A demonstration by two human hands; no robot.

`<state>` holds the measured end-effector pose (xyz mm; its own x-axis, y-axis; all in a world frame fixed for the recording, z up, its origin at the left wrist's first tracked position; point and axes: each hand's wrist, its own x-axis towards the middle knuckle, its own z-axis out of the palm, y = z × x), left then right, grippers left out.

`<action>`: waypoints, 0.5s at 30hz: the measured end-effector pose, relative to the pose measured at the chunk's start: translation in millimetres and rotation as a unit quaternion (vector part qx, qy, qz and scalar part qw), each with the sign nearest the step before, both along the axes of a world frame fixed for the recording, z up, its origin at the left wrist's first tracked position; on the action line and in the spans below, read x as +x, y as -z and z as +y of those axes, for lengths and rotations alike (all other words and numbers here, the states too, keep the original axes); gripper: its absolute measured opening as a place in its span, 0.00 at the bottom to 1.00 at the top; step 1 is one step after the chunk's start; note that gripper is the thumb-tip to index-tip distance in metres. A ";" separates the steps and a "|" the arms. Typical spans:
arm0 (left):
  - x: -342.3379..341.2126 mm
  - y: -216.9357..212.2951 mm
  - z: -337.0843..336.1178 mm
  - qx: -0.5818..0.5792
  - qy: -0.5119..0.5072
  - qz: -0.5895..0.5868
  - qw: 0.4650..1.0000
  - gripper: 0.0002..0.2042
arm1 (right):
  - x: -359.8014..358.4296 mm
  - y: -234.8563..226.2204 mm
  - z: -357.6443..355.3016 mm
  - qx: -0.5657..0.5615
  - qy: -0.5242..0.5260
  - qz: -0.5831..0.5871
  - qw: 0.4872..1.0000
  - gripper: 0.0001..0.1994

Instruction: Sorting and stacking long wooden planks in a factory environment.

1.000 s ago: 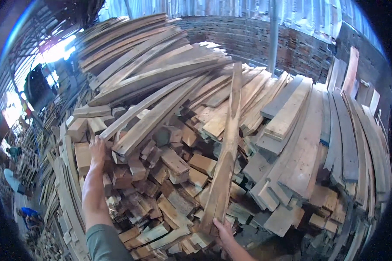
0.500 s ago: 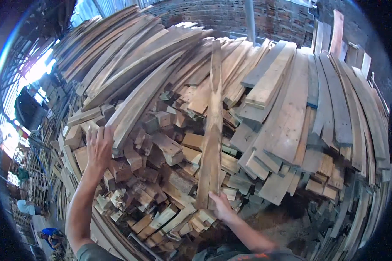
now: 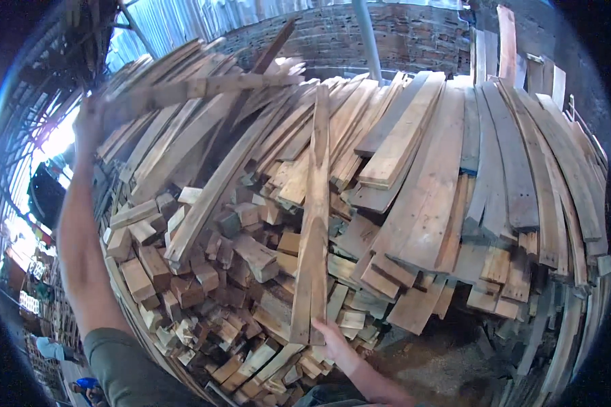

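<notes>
Rising since 0.5 seconds ago, the left hand (image 3: 86, 127), blurred, now grips 1 end of a long, pale-brown wooden beam (image 3: 197, 87) above the stacked wooden boards (image 3: 428, 197). Well apart, the right hand (image 3: 334, 343) stays clamped on a long, tan, tapering wooden plank's (image 3: 313, 217) near end; seemingly, each hand now manages 1 piece.

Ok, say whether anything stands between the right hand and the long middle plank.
Nothing visible does: the right hand touches the long middle plank at its lower end. Wood blocks lie beside the plank, none visibly between it and the hand.
</notes>
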<state>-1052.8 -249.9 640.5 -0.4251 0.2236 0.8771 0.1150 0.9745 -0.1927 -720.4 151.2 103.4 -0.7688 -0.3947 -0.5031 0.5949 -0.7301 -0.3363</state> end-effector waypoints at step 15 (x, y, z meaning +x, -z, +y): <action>166.5 347.0 78.9 0.018 0.027 -0.262 0.965 0.16 | -9.6 46.3 -5.1 0.093 -0.007 0.116 0.989 0.21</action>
